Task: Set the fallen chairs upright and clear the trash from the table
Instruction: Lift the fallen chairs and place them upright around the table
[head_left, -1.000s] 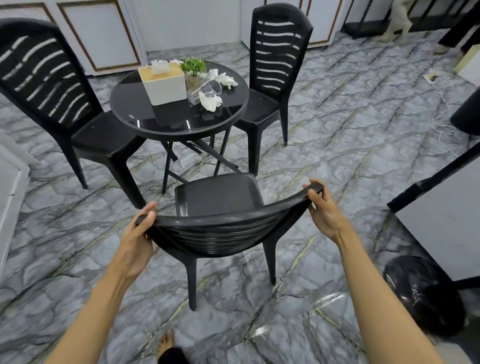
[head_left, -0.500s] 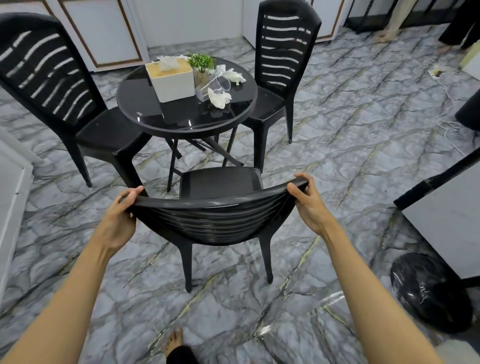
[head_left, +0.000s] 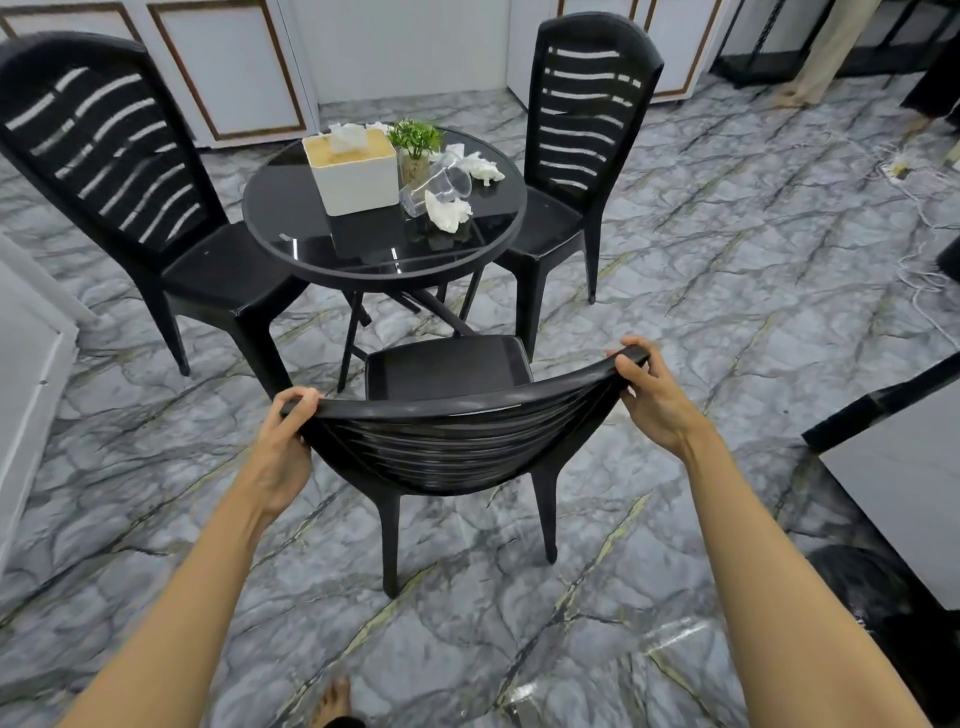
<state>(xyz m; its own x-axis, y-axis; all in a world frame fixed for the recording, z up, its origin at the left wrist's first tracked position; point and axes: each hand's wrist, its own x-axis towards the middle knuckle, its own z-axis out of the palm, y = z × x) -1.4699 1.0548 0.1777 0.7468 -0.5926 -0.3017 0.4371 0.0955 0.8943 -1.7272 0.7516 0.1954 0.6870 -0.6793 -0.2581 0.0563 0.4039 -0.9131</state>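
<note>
A black plastic chair (head_left: 447, 374) stands upright on its legs just in front of me, its seat facing the round black glass table (head_left: 311, 249). My left hand (head_left: 283, 441) grips the left end of its backrest top. My right hand (head_left: 652, 395) grips the right end. Two more black chairs stand upright, one left of the table (head_left: 119, 171) and one on its far right (head_left: 582, 130). On the table lie crumpled white tissues (head_left: 447, 213) and tipped clear plastic cups (head_left: 441, 187).
A white tissue box (head_left: 358, 179) and a small potted plant (head_left: 415, 145) also stand on the table. A black bin bag (head_left: 883, 597) lies on the floor at the lower right, beside a dark-edged table (head_left: 893, 462). White cables (head_left: 930, 208) run across the floor at the right.
The chair has slid forward towards the table with both hands still on its backrest, and my view has moved closer to the table.
</note>
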